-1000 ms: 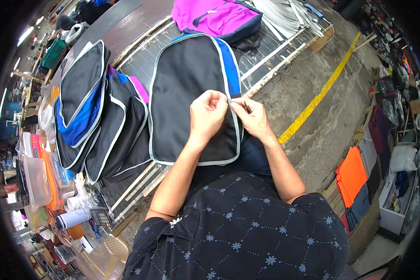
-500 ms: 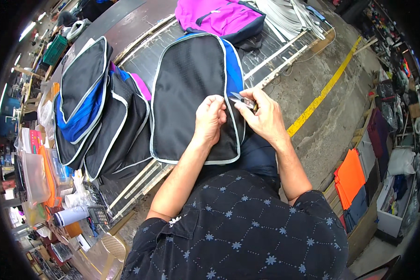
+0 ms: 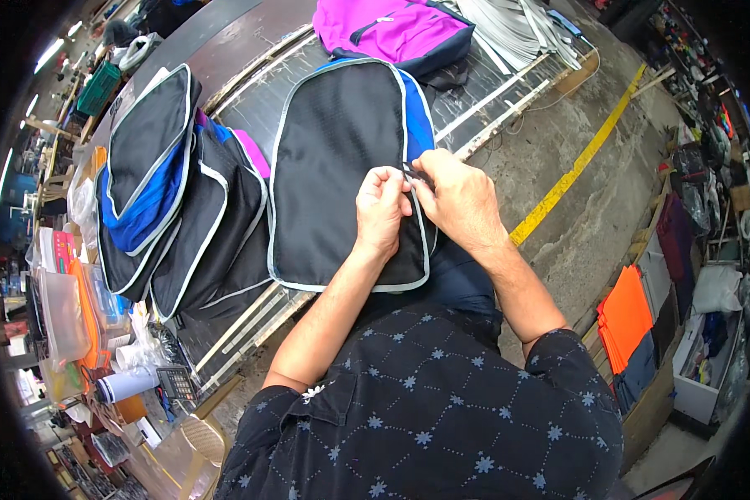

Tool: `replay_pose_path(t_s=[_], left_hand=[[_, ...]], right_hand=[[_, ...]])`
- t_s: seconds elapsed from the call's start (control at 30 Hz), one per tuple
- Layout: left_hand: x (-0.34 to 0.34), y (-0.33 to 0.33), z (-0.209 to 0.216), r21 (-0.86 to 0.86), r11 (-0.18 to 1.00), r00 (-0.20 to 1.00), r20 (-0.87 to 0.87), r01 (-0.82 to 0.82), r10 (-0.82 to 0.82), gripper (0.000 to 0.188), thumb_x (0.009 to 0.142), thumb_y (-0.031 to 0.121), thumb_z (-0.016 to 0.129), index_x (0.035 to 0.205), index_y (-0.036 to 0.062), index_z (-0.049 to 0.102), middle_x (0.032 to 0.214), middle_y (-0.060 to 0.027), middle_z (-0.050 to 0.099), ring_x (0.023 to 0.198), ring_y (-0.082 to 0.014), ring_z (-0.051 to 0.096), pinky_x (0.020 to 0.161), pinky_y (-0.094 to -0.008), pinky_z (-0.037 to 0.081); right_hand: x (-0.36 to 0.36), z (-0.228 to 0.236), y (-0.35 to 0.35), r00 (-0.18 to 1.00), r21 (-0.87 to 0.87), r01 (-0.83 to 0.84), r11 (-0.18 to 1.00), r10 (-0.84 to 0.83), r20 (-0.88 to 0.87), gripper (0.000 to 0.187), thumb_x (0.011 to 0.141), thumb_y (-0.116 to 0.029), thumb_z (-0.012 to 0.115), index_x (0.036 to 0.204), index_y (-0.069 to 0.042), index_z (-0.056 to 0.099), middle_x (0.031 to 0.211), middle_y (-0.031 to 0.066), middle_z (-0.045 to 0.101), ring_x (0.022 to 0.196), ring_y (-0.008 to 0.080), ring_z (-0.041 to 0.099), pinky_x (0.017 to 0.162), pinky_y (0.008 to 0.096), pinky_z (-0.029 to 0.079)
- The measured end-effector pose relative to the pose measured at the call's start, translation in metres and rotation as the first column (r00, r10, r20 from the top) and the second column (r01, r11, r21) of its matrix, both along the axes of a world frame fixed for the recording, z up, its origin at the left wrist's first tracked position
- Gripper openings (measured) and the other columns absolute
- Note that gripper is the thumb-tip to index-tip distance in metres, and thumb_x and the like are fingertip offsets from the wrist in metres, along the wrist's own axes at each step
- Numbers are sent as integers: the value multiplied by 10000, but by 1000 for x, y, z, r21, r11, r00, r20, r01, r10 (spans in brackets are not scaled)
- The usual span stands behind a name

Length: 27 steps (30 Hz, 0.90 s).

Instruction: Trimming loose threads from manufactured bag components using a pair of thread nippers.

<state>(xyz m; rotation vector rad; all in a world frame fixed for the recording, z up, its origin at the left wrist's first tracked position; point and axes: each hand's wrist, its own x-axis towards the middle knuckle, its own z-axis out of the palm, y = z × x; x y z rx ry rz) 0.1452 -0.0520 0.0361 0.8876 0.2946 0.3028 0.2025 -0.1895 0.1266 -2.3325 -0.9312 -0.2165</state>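
A black bag piece (image 3: 333, 142) with light grey piping and blue fabric along its right side lies before me, over the table edge and toward my lap. My left hand (image 3: 381, 215) is closed in a pinch at the bag's right piped edge. Against it, my right hand (image 3: 462, 200) has thumb and forefinger pressed together at a small dark bit (image 3: 409, 169) on that same edge. The thread snips seen in this hand a moment earlier are now hidden behind its curled fingers.
Several black and blue bag pieces (image 3: 146, 142) with grey piping are heaped at left. A magenta backpack (image 3: 392, 37) and grey strips (image 3: 512, 37) lie at the far side. A calculator (image 3: 175, 383) and bottle (image 3: 127, 385) sit lower left. Orange fabric (image 3: 623, 321) is stacked at right.
My right hand has moved left and turned over, its fingertips meeting my left hand's at the piping. The snips' blades, visible before, are out of sight. My left hand shifted slightly right.
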Motion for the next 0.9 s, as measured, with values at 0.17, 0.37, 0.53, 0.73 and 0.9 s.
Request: replay_pose_path(t_s=[0.17, 0.37, 0.53, 0.73, 0.9], left_hand=[[3, -2, -1, 2, 1000, 1000, -5, -6, 6, 124, 1144, 169, 632, 1101, 55, 610, 956, -25, 680, 639, -57, 573, 610, -209, 485], [3, -5, 0, -13, 1000, 1000, 5, -1, 1, 129, 1153, 179, 618, 1103, 61, 603, 951, -20, 677, 638, -59, 575, 610, -211, 491], [1, -7, 1, -108, 994, 999, -18, -32, 30, 136, 1160, 204, 611, 1133, 71, 608, 952, -14, 685, 623, -63, 586, 591, -202, 486], [0, -8, -5, -97, 994, 999, -13, -47, 46, 148, 1146, 227, 641, 1131, 84, 607, 892, 13, 637, 624, -59, 557, 578, -205, 455], [-1, -15, -7, -68, 996, 997, 33, -61, 64, 161, 1141, 236, 653, 1082, 93, 609, 877, 18, 614, 659, -59, 537, 621, -209, 459]], right_hand=[[-1, -5, 1, 1000, 9, 15, 1000, -15, 10, 167, 946, -138, 786, 1069, -62, 704, 1003, 140, 758, 903, 378, 766, 773, 470, 618], [1, -11, -1, 1000, -45, -6, 999, 8, 26, 142, 953, -147, 786, 1030, -60, 705, 965, 145, 755, 899, 383, 763, 761, 477, 613], [1, -4, -6, 998, 90, 62, 994, -64, 18, 161, 941, -162, 809, 1050, -67, 739, 979, 142, 779, 854, 365, 779, 744, 444, 616], [-10, 0, -11, 1000, 105, -4, 995, 5, -6, 191, 914, -156, 839, 1062, -76, 748, 976, 126, 786, 822, 347, 784, 726, 436, 615], [-7, -4, -6, 999, 53, -10, 999, 8, 35, 159, 927, -149, 815, 1032, -75, 723, 972, 119, 780, 850, 347, 777, 737, 441, 612]])
